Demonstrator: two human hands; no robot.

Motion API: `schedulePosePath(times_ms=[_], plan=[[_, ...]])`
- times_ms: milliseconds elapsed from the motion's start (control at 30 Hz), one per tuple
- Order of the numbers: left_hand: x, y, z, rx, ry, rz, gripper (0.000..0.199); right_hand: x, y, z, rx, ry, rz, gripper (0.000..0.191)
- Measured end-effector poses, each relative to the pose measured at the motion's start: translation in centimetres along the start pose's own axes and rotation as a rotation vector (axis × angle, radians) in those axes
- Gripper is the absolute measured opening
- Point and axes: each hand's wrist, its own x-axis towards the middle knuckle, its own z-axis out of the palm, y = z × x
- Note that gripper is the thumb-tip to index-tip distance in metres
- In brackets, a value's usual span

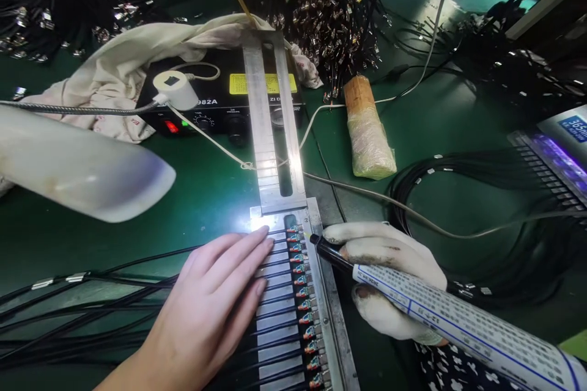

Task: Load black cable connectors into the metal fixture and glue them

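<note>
A metal fixture holds a row of black cables side by side. Their stripped ends, with small coloured wires and metal connectors, line up along its right side. My bare left hand lies with fingers stretched out over the cables at the fixture's upper left. My right hand, in a white glove with stained fingertips, is closed around a white labelled tube with a black nozzle. The nozzle's end is close to the uppermost connectors; whether it touches them I cannot tell.
Behind stands a black control box, with a slotted metal bar leaning across it. A white lamp arm reaches in from the left. A plastic-wrapped block, coiled black cables and a lit purple device are to the right.
</note>
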Motion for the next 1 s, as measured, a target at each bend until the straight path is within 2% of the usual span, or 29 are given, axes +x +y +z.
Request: schedulePosePath(times_ms=[167, 600, 1000], plan=[[0.12, 0.03, 0.02, -0.005, 0.008, 0.001, 0.045, -0.74, -0.78, 0.16, -0.054, -0.026, 0.023, 0.024], [0.06, 0.1, -0.04, -0.015, -0.004, -0.021, 0.046, -0.61, -0.35, 0.38, 0.029, -0.039, 0.045, 0.025], [0.11, 0.07, 0.0, -0.02, 0.006, -0.018, 0.046, -0.94, -0.46, 0.26, 0.015, -0.049, 0.044, 0.025]])
